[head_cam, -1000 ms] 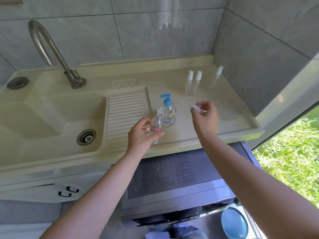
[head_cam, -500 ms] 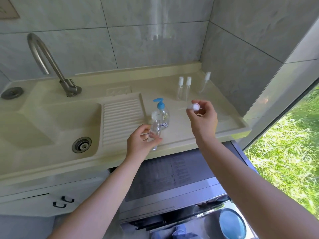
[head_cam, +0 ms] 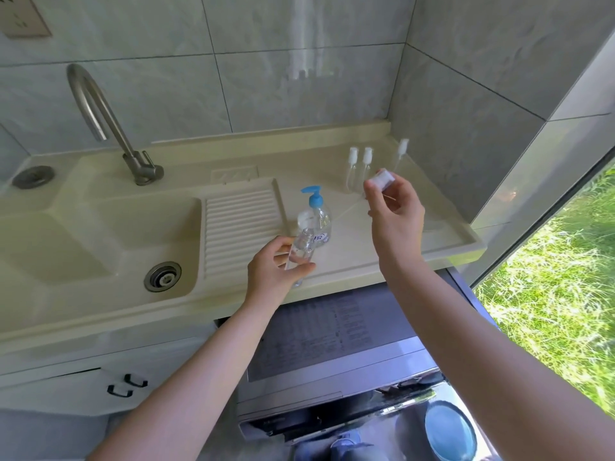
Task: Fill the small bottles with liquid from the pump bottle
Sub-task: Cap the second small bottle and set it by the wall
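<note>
Head view, pump bottle [head_cam: 315, 219] behind open bottle [head_cam: 301, 252], capped bottles [head_cam: 359, 166] beyond.

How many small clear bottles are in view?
4. Three white-capped small clear bottles stand at the counter's back right: two side by side, one further right. An uncapped one is in the left hand.

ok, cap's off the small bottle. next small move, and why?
Probably set the white spray cap on the beige counter. The right hand is occupied with it, the left hand holds the open clear small bottle, and the blue-topped pump bottle needs a free hand to press.
</note>
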